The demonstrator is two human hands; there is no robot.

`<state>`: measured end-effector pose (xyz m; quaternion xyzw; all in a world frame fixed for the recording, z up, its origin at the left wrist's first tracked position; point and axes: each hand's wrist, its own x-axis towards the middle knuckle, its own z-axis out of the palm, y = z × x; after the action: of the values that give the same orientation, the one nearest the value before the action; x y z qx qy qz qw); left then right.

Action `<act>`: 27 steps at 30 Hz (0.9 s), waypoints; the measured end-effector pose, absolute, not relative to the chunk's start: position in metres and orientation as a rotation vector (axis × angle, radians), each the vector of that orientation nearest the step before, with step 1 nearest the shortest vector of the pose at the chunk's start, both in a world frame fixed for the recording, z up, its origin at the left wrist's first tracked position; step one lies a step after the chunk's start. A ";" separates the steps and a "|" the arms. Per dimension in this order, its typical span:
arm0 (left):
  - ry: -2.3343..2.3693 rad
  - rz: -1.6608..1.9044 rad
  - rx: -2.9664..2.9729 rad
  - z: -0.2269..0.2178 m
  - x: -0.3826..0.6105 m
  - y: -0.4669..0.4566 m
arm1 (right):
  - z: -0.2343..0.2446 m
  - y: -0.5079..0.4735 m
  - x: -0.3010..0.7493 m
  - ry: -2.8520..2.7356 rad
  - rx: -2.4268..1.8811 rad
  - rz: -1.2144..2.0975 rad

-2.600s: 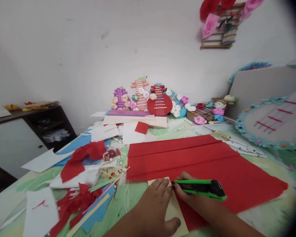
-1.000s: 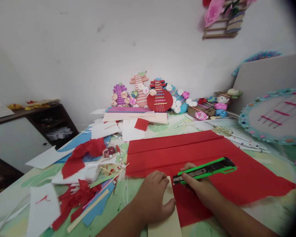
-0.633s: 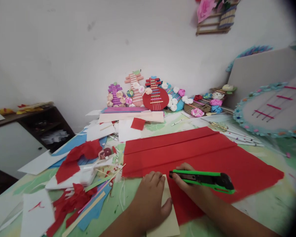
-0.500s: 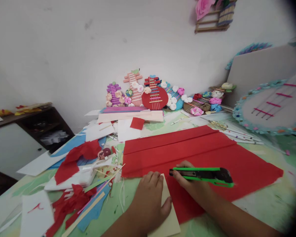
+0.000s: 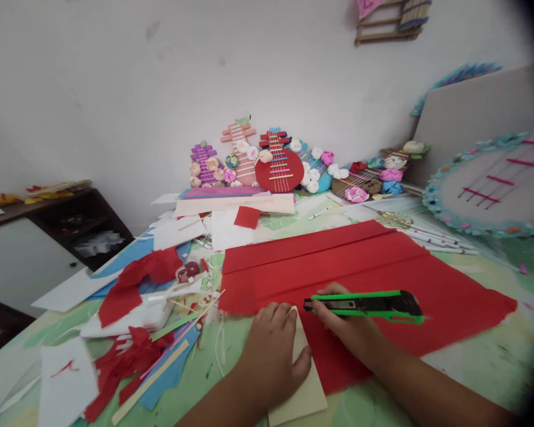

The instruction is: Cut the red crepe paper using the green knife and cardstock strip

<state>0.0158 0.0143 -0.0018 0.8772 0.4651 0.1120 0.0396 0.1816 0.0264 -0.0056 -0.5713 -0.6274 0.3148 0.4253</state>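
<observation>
A large red paper sheet (image 5: 365, 267) lies on the green patterned table (image 5: 485, 362). A cream cardboard strip (image 5: 303, 391) rests across its near left edge. My left hand (image 5: 271, 350) presses flat on the strip, fingers stretched out. My right hand (image 5: 342, 326) is closed round a green and black utility knife (image 5: 365, 303), its tip against the strip's right edge on the red paper.
Red, white and blue paper scraps (image 5: 137, 314) pile up at the left. Paper guitars and flowers (image 5: 276, 169) line the wall. Scissors (image 5: 394, 219) and pens (image 5: 440, 243) lie beyond the sheet. A round blue-rimmed craft (image 5: 489, 190) stands at the right. A dark cabinet (image 5: 48, 237) stands at the far left.
The knife has shifted along the strip's edge: tilted up a second ago, it now lies level, tip near the strip's far end. My left hand stays pressed on the strip.
</observation>
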 end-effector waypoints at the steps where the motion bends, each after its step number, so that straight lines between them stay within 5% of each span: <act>1: 1.417 0.351 2.689 -0.002 0.015 0.014 | -0.005 0.026 0.182 -1.555 -1.435 0.798; 15: 1.527 0.201 2.527 0.004 0.003 0.008 | -0.010 0.026 0.188 -1.437 -1.347 1.015; 27: 1.501 0.605 2.328 0.010 0.003 0.035 | -0.008 0.031 0.186 -1.415 -1.361 1.021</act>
<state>0.0027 0.0347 0.0095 0.8115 0.5232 0.2108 0.1524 0.1862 0.0308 -0.0080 -0.5499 -0.5719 0.4125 0.4477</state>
